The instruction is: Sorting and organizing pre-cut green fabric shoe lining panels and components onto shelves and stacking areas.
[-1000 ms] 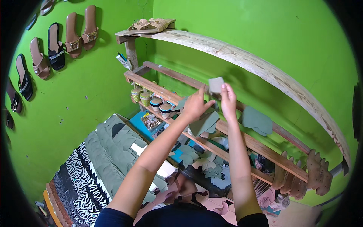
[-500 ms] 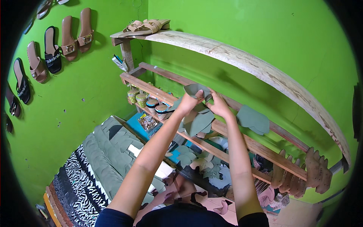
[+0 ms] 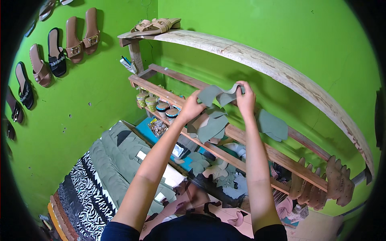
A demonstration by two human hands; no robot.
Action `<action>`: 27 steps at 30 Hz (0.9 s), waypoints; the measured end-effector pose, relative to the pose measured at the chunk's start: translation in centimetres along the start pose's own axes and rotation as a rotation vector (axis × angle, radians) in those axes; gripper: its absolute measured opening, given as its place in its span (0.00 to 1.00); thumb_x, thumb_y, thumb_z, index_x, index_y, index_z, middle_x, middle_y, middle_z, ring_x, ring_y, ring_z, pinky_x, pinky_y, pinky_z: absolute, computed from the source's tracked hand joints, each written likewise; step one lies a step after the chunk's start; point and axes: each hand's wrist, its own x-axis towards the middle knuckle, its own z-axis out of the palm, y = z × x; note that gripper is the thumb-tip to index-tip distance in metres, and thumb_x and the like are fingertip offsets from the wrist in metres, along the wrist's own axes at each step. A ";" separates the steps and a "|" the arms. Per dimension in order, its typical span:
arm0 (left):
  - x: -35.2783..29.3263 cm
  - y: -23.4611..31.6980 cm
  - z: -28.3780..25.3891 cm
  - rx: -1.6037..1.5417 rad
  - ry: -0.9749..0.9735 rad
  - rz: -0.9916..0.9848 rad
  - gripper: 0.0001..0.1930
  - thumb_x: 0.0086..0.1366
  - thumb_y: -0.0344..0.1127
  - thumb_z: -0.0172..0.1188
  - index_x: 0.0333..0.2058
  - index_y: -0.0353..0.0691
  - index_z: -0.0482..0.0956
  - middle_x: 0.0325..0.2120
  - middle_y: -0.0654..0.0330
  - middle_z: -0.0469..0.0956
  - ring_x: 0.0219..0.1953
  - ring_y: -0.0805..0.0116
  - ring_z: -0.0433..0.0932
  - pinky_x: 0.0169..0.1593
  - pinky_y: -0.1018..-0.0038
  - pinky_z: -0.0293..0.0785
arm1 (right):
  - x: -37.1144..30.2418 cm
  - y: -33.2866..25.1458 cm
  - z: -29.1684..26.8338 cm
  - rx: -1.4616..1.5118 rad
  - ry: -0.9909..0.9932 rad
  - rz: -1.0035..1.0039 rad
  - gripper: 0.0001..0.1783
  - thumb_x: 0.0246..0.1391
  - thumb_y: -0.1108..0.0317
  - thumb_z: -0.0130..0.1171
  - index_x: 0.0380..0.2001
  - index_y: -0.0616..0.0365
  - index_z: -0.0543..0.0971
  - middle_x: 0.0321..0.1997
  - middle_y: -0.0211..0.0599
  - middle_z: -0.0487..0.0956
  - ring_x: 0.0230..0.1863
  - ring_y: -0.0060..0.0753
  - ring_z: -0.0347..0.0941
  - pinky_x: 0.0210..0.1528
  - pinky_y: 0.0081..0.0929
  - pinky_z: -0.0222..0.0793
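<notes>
A grey-green cut piece of sheet material [image 3: 209,95], leather-like and bent in a wave, spans the space between my two hands above the wooden rack. My left hand [image 3: 193,107] pinches its left end. At the other end, the fingers and thumb of my right hand [image 3: 246,100] are closed on the curled, paler edge. Just below, a loose stack of similar grey-green pieces [image 3: 211,126] lies over the rack's front rail [image 3: 161,91]. Another small stack of grey-green pieces [image 3: 272,125] rests on the rails, right of my right forearm.
Platform sandals [image 3: 163,108] stand on the rack's lower left. Brown foot-shaped forms [image 3: 337,182] hang over the rails at right. Above runs a whitish shelf board [image 3: 249,60] with tan sandals [image 3: 157,26]. Grey-green sheets [image 3: 120,160] and zebra-print material [image 3: 90,180] lie at left.
My hands have moved apart, the right one to the right and up, the left slightly left. The folded piece between them has opened out into a wavy strip.
</notes>
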 end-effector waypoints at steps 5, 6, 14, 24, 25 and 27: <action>-0.4 -0.4 -0.7 -0.040 -0.085 0.028 0.24 0.50 0.24 0.51 0.49 0.35 0.66 0.48 0.54 0.69 0.52 0.64 0.67 0.55 0.70 0.61 | 0.1 -0.9 -0.6 0.072 0.066 0.033 0.08 0.45 0.75 0.51 0.32 0.58 0.75 0.34 0.41 0.77 0.36 0.44 0.74 0.38 0.32 0.67; -0.4 -0.2 -1.0 -0.146 -0.097 0.018 0.25 0.50 0.26 0.52 0.50 0.36 0.66 0.48 0.53 0.69 0.52 0.62 0.67 0.54 0.69 0.63 | 0.0 -1.4 -0.7 0.103 0.028 0.065 0.08 0.45 0.75 0.51 0.31 0.58 0.75 0.34 0.41 0.77 0.35 0.43 0.74 0.38 0.32 0.67; -2.5 4.2 -1.2 0.161 -0.034 0.290 0.26 0.55 0.36 0.58 0.51 0.37 0.64 0.47 0.51 0.68 0.52 0.59 0.68 0.54 0.70 0.63 | 0.3 -7.3 0.8 0.253 -0.058 -0.134 0.07 0.44 0.75 0.50 0.29 0.59 0.75 0.31 0.41 0.77 0.33 0.42 0.74 0.36 0.30 0.68; -6.1 3.6 -7.1 -0.060 0.312 -0.024 0.10 0.63 0.35 0.49 0.35 0.34 0.75 0.25 0.64 0.77 0.28 0.80 0.72 0.32 0.81 0.68 | -0.6 -10.1 4.8 0.602 -0.334 0.051 0.07 0.47 0.71 0.56 0.32 0.60 0.76 0.24 0.26 0.75 0.25 0.16 0.67 0.28 0.16 0.62; -6.7 3.5 -8.0 -0.100 0.343 -0.053 0.10 0.63 0.35 0.49 0.34 0.34 0.75 0.24 0.64 0.77 0.27 0.80 0.72 0.32 0.81 0.68 | -1.2 -10.8 5.2 0.695 -0.380 0.069 0.09 0.49 0.69 0.57 0.33 0.61 0.75 0.24 0.22 0.72 0.24 0.11 0.61 0.26 0.12 0.58; -8.1 2.9 -9.3 -0.195 0.399 -0.093 0.11 0.64 0.36 0.49 0.33 0.35 0.75 0.24 0.64 0.77 0.26 0.80 0.73 0.32 0.81 0.69 | -2.2 -10.8 7.2 0.822 -0.445 0.127 0.10 0.50 0.68 0.57 0.34 0.62 0.75 0.24 0.23 0.72 0.24 0.12 0.62 0.26 0.13 0.57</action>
